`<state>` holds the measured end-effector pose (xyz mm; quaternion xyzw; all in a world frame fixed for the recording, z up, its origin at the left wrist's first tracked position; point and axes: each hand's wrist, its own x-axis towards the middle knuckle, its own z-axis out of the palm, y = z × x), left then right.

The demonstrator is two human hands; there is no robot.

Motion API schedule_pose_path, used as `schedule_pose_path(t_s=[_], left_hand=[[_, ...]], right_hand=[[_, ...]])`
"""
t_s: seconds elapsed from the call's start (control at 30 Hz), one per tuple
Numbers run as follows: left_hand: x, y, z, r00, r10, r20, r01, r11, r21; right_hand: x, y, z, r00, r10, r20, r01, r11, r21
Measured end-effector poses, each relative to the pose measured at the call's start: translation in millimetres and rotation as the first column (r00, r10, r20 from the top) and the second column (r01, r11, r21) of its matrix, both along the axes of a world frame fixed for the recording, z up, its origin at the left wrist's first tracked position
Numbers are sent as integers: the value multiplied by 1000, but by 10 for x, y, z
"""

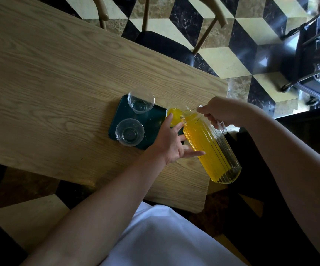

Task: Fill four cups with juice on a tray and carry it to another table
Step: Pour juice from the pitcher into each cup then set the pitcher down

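L hand [171, 144], fingers spread flat vs ribbed pitcher [212, 148] to steady tilt, R hand [223, 113] clamped on handle, spout over juice cup [171, 113] on green tray [151, 120] w/ two empty cups [130, 132] beyond; 4th unseen.

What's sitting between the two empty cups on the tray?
Nothing: in the head view only bare dark-green tray shows between the far empty cup and the near empty cup.

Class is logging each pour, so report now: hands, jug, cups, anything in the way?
Right hand grips jug handle, tilted, pouring into a cup. Left hand open, steadying jug. Two cups empty on tray. Nothing blocking.
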<state>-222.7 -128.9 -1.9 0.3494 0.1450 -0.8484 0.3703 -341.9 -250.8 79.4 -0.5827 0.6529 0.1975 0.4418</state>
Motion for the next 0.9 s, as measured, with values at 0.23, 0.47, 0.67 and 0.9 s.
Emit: schedule_pose_path(t_s=[0.23,0.47,0.67,0.9], left_hand=[[67,-44,116,997,-62,49,61,998,20],[159,1,190,996,-79,49,80,997,-15],[305,76,288,998,-42,40,44,998,-40],[543,180,327,999,0,55,6,995,-100]], right_hand=[[-91,77,-37,997,-72,21,73,996,-43],[-40,160,60,996,-74,56,78,994,-81],[133,172,147,997,-58,59,63,995,-82],[430,181,259,998,24,53,-19,996,-89]])
